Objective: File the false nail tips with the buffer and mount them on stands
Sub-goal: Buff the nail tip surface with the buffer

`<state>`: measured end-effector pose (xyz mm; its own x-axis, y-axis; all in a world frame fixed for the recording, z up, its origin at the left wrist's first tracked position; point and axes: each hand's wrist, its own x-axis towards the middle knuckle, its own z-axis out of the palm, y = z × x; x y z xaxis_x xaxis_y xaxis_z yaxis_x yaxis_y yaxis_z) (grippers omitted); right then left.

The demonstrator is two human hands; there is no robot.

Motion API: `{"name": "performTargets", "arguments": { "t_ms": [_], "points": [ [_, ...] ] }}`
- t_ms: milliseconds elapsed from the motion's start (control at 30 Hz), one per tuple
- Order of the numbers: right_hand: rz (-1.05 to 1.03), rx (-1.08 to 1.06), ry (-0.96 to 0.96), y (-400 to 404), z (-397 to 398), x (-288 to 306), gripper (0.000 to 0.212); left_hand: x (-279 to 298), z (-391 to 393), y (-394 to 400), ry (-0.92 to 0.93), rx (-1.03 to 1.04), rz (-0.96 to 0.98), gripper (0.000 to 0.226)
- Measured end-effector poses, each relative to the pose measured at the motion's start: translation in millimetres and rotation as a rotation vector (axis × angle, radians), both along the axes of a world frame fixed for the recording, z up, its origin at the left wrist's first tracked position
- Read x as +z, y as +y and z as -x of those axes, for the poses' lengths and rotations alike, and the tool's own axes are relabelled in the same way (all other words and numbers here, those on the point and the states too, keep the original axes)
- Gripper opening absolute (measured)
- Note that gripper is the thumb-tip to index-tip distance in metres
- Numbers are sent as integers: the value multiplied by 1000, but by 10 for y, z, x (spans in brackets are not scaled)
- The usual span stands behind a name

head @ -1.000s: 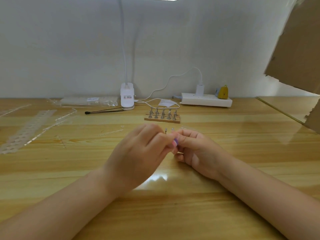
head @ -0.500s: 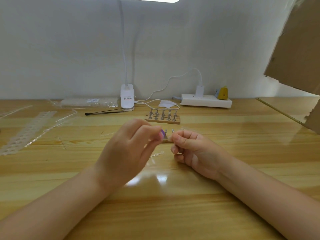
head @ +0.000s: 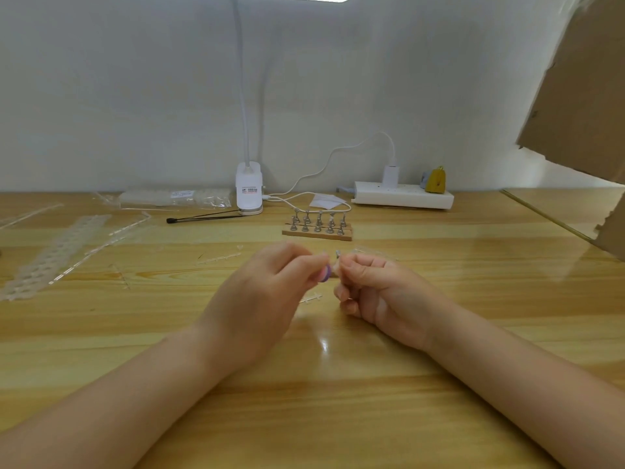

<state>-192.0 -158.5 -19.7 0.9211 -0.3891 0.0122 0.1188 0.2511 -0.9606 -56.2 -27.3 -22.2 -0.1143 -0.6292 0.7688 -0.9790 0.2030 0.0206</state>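
My left hand (head: 260,299) pinches a small buffer (head: 325,273) with a purple and pink end, held just above the wooden table (head: 338,418). My right hand (head: 378,296) is curled, and its fingertips pinch a small clear nail tip (head: 335,269) right next to the buffer. Just behind my right fingertips a small metal stand (head: 337,254) shows. Farther back a wooden base (head: 318,233) carries two rows of small metal stands. A bit of clear sprue (head: 311,297) lies on the table between my hands.
Clear plastic nail-tip strips (head: 54,255) and a bag (head: 176,198) lie at the left. A white lamp base (head: 249,192), a black stick (head: 203,218), a power strip (head: 404,199) and cables line the back. Cardboard (head: 581,103) hangs at the right.
My left hand drew the buffer away to the left half a second ago and has now brought it back beside my right fingertips. My right hand barely moved.
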Motion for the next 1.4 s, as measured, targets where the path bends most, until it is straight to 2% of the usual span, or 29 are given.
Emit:
{"name": "performTargets", "arguments": {
  "t_ms": [67, 200, 333, 400, 533, 600, 733, 867, 933, 1067, 1200, 1333, 1400],
  "points": [
    [-1, -2, -6, 0, -7, -5, 11, 4, -48, 17, 33, 32, 3, 16],
    [9, 0, -13, -2, -11, -15, 10, 40, 95, -9, 135, -86, 93, 27],
    [-2, -15, -9, 9, -8, -9, 11, 4, 20, 18, 100, 21, -15, 19],
    [3, -35, -1, 18, -16, -10, 12, 18, -7, 41, 89, 38, 30, 16],
    [53, -24, 13, 42, -19, 1, 10, 55, 207, 27, -144, -30, 137, 5],
    [92, 1, 24, 51, -16, 19, 17, 53, 211, 18, -201, 9, 119, 10],
    [14, -52, 28, 42, -30, 13, 14, 86, 14, 35, -128, 157, 121, 11],
    [96, 11, 10, 33, -19, -5, 13, 62, 174, 25, -205, 2, 140, 14],
    [107, 28, 15, 24, -15, -2, 15, 53, 163, 3, -239, 18, 132, 13],
    [41, -22, 28, 14, -28, -1, 11, 105, -30, 39, -136, 113, 161, 3],
    [86, 50, 25, 22, -19, 9, 16, 47, 170, 11, -301, -26, 182, 10],
    [48, 29, 50, 3, -21, 14, 15, 109, -22, 10, -222, 162, 165, 3],
    [43, 23, 54, -4, -30, 9, 13, 122, -59, 31, -212, 170, 172, 2]
  ]
}}
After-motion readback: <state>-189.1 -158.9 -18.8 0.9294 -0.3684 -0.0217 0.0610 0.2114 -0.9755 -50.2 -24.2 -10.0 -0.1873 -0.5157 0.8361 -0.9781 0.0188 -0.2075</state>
